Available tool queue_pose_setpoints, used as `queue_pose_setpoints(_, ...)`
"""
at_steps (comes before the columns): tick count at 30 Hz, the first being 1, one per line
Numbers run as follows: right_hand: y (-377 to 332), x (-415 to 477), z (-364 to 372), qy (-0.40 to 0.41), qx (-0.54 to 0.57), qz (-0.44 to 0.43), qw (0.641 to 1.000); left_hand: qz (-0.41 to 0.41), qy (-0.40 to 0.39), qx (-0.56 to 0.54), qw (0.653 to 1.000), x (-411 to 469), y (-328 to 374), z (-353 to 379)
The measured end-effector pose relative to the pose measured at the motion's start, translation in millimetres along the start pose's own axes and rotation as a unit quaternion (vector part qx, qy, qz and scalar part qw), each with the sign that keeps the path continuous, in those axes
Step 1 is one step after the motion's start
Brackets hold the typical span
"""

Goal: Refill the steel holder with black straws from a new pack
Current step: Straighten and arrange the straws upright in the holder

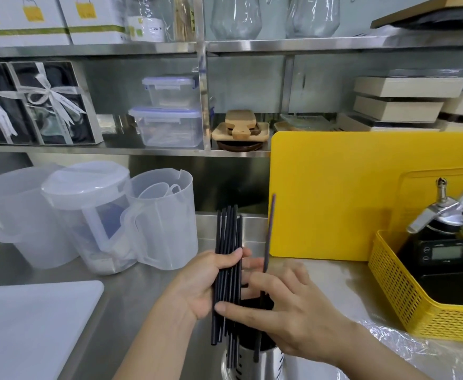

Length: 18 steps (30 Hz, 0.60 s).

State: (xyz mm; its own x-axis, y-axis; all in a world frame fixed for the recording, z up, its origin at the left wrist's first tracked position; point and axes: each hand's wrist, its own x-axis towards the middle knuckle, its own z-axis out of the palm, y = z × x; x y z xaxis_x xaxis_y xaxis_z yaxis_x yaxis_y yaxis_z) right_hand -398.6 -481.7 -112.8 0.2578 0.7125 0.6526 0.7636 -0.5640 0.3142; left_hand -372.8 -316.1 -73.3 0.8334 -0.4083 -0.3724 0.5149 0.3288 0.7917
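My left hand (197, 283) grips an upright bundle of several black straws (229, 242) just above the steel holder (255, 360), which stands at the bottom middle on the steel counter. My right hand (288, 311) lies across the holder's mouth, its thumb against the bundle, and its fingers pinch a single black straw (269, 229) that stands upright to the right of the bundle. The lower ends of some straws hang beside and inside the holder. The holder's mouth is largely hidden by my right hand.
Translucent plastic jugs (156, 215) stand at the left rear. A white board (32, 325) lies at the front left. A yellow cutting board (348, 193) leans behind, and a yellow basket (417, 303) holds a scale at right. Clear plastic wrap (406, 349) lies at the lower right.
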Motion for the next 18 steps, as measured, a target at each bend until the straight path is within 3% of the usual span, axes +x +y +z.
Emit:
queue_pose_setpoints(4,1,-4,10,-0.003,0.082,-0.015,0.997,0.001,-0.034,-0.008,0.999,1,-4,5)
queue_pose_setpoints(7,0,-7,8,-0.011,0.076,-0.016,0.997,0.024,-0.073,-0.03,0.997,-2,-5,8)
queue_pose_setpoints(13,-4,-6,8,0.016,0.04,0.001,0.999,0.111,-0.043,-0.106,0.987,3,-14,7)
queue_pose_setpoints(15,-8,-2,3,0.034,0.095,0.088,0.991,0.139,-0.03,-0.097,0.985,3,-13,7)
queue_pose_setpoints(18,-2,3,-3,0.106,0.19,0.255,0.942,0.167,-0.031,-0.041,0.985,-3,-12,7)
